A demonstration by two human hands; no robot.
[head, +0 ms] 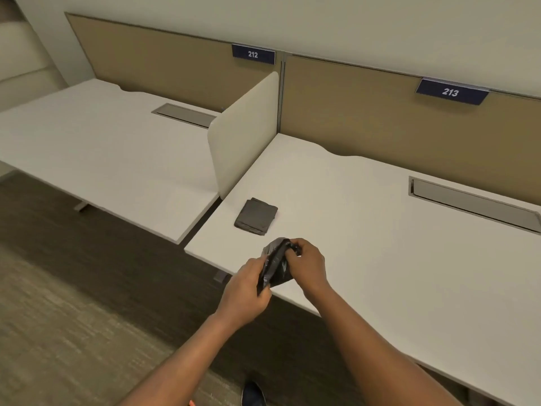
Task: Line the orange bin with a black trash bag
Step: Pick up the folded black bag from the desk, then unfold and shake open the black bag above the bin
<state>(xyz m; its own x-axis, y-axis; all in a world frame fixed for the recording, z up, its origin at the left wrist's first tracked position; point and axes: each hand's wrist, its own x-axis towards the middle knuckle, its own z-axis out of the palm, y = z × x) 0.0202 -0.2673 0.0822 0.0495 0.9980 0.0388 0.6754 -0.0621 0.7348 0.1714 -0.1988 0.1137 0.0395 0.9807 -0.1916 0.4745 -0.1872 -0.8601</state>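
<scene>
Over the near corner of the white desk I hold a folded black trash bag between both hands. My left hand grips its lower edge, fingers curled and thumb pressed onto the plastic. My right hand pinches the upper edge, fingertips pressed together on the shiny folds. The bag is bunched and only partly opened, lifted just above the desk's front edge.

Just beyond my hands, a second folded bag lies flat on the desk, a grey-black square near the left edge, apart from the one I hold. Beside it a cream divider panel stands upright between this desk and the neighbouring desk to the left. A tan back wall runs behind both, carrying blue number plates reading 212 and 213. Each desk has a grey cable slot set into its top near the back. Dark carpet covers the floor below, and the tip of a dark shoe shows at the bottom edge. No orange bin is in sight from this view.
</scene>
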